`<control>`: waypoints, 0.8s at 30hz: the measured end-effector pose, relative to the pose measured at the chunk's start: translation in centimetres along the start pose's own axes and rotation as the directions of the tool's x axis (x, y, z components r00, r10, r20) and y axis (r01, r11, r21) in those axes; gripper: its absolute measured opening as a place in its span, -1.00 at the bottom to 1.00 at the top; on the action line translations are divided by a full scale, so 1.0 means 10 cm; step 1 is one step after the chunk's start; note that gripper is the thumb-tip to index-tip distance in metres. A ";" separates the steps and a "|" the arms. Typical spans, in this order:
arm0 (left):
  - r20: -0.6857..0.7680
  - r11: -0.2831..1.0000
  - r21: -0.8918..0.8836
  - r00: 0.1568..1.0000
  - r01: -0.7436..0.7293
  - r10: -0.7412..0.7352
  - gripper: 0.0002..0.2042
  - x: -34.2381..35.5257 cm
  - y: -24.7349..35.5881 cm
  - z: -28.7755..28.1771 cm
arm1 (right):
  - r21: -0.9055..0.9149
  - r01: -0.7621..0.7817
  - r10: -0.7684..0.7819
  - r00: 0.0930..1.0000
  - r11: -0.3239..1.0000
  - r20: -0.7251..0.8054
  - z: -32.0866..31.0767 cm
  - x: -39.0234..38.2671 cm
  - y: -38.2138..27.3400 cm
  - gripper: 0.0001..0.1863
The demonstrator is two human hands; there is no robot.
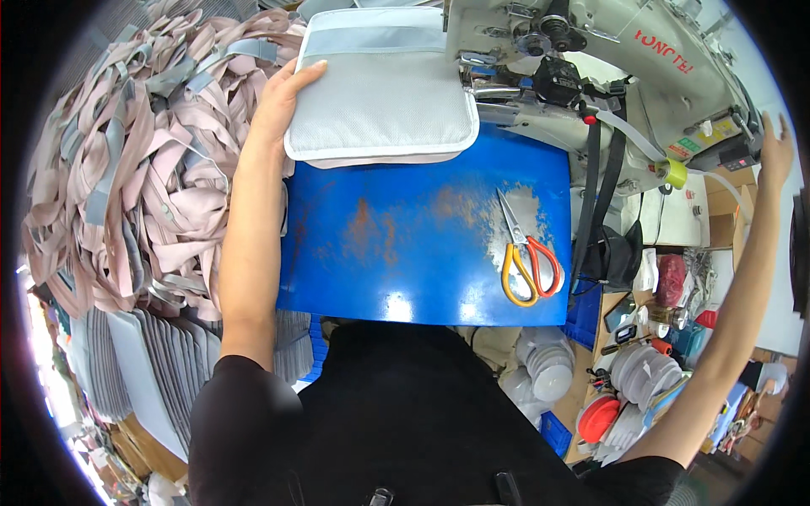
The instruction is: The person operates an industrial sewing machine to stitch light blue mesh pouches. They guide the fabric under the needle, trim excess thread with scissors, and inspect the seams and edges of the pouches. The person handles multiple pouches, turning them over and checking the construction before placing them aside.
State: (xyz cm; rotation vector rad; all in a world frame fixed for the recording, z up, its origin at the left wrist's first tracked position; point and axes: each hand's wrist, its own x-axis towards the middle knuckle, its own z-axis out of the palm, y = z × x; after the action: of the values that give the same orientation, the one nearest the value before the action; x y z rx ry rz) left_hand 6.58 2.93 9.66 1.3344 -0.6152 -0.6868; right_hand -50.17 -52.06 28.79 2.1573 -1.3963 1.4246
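My left hand (283, 101) grips the left edge of a grey fabric panel (384, 105) with pale piping, its thumb on top and its fingers hidden underneath. The panel has rounded corners and a smooth grey band near its far edge. Its right side lies against the needle and presser-foot end of a sewing machine (607, 63). Far to the right, my right hand (776, 153) is raised beside the machine's outer end, fingers stretched and apart. Whether it touches the machine cannot be made out. Scissors (523, 253) with one orange and one red handle lie on the blue work surface (405, 287).
A big heap of pink and grey fabric straps (169, 160) rises at the left. Below it stand stacked grey panels (160, 363). Black straps (601, 185) hang from the machine. Spools (645, 371) and small tools crowd a shelf at the lower right.
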 end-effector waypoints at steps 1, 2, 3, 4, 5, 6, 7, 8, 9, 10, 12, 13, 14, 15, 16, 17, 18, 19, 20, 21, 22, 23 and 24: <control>0.007 0.999 -0.031 1.000 0.016 -0.016 -0.48 -0.05 -0.03 0.09 | -0.002 -0.146 0.144 0.974 0.989 0.177 0.03 0.25 0.34 -0.23; 0.002 0.998 -0.051 1.000 0.029 -0.029 -0.49 -0.10 -0.04 0.13 | 0.095 -0.395 0.336 0.866 0.914 0.371 0.13 0.38 0.55 -0.23; -0.016 0.999 -0.040 1.000 0.018 -0.018 -0.50 -0.14 -0.06 0.13 | 0.134 -0.628 0.460 0.683 0.767 0.567 0.23 0.47 0.62 -0.24; -0.045 1.000 -0.021 0.999 0.006 -0.007 -0.50 -0.18 -0.06 0.09 | 0.180 -0.650 0.435 0.663 0.739 0.609 0.33 0.43 0.57 -0.33; -0.061 1.000 -0.003 0.998 0.005 -0.005 -0.51 -0.23 -0.10 0.08 | 0.335 -0.650 0.390 0.711 0.683 0.584 0.39 0.29 0.59 -0.36; -0.095 0.999 0.040 0.995 0.011 -0.007 -0.50 -0.29 -0.15 0.04 | 0.480 -0.632 0.355 0.758 0.609 0.547 0.47 0.08 0.63 -0.40; -0.117 0.997 0.080 0.993 0.012 -0.002 -0.50 -0.31 -0.22 -0.01 | 0.614 -0.591 0.334 0.805 0.523 0.490 0.48 -0.12 0.65 -0.43; -0.145 0.993 0.119 0.989 0.012 0.005 -0.50 -0.34 -0.31 -0.09 | 0.717 -0.486 0.329 0.872 0.500 0.362 0.53 -0.34 0.52 -0.48; -0.169 0.991 0.133 0.986 0.031 -0.008 -0.50 -0.36 -0.49 -0.17 | 0.734 -0.473 0.349 0.876 0.487 0.333 0.47 -0.35 0.51 -0.49; -0.200 0.987 0.153 0.980 0.054 -0.023 -0.50 -0.40 -0.73 -0.30 | 0.752 -0.464 0.369 0.876 0.468 0.311 0.45 -0.39 0.50 -0.50; -0.242 0.975 0.197 0.969 0.105 -0.055 -0.52 -0.51 -1.10 -0.54 | 0.783 -0.452 0.358 0.880 0.428 0.312 0.34 -0.44 0.60 -0.51; -0.259 0.967 0.219 0.963 0.126 -0.067 -0.52 -0.59 -1.25 -0.65 | 0.725 -0.432 0.389 0.889 0.536 0.242 0.28 -0.54 0.57 -0.52; -0.281 0.959 0.241 0.957 0.147 -0.076 -0.53 -0.63 -1.32 -0.71 | 0.655 -0.408 0.402 0.900 0.636 0.170 0.22 -0.77 0.41 -0.52; -0.276 0.962 0.238 0.959 0.136 -0.068 -0.54 -0.63 -1.32 -0.69 | 0.566 -0.391 0.415 0.905 0.725 0.095 0.12 -1.01 0.22 -0.52; -0.286 0.963 0.236 0.956 0.131 -0.060 -0.55 -0.69 -1.29 -0.69 | 0.514 -0.290 0.311 0.949 0.807 0.046 0.06 -1.55 -0.24 -0.54; -0.313 0.961 0.247 0.949 0.123 -0.041 -0.56 -0.78 -1.24 -0.73 | 0.467 -0.188 0.213 0.977 0.864 0.000 0.06 -2.15 -0.66 -0.56; -0.306 0.965 0.242 0.952 0.100 -0.022 -0.57 -0.77 -1.27 -0.76 | 0.397 -0.077 0.110 0.992 0.915 -0.061 -0.09 -2.71 -1.10 -0.58; -0.296 0.971 0.211 0.954 0.109 -0.043 -0.58 -0.72 -1.31 -0.72 | 0.342 -0.133 0.052 0.970 0.930 0.236 -0.25 -3.25 -1.16 -0.60; -0.300 0.972 0.199 0.952 0.122 -0.059 -0.58 -0.72 -1.28 -0.68 | 0.071 -0.001 -0.045 0.760 0.997 0.649 -0.51 -3.71 -1.72 -0.53; -0.292 0.974 0.182 0.953 0.135 -0.077 -0.58 -0.72 -1.25 -0.63 | 0.398 -0.179 -0.197 0.647 0.900 0.737 -0.63 -3.96 -2.13 -0.36; -0.278 0.977 0.164 0.957 0.137 -0.088 -0.58 -0.72 -1.23 -0.62 | 0.449 0.055 -0.402 0.552 0.892 0.731 -0.66 -4.15 -2.24 -0.25; -0.280 0.982 0.119 0.954 0.148 -0.110 -0.57 -0.73 -1.22 -0.60 | 0.328 -0.110 -0.275 0.336 0.938 0.901 -0.72 -4.28 -2.35 -0.12; -0.283 0.985 0.075 0.950 0.158 -0.131 -0.56 -0.74 -1.20 -0.59 | 0.301 -0.141 -0.252 0.289 0.943 0.924 -0.68 -4.32 -2.35 -0.09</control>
State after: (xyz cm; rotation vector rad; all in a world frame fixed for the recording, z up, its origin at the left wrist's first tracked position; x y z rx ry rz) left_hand 4.98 11.16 -3.15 1.5451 -0.3292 -0.5793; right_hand -39.61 -9.86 4.98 3.5335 -1.2895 0.0735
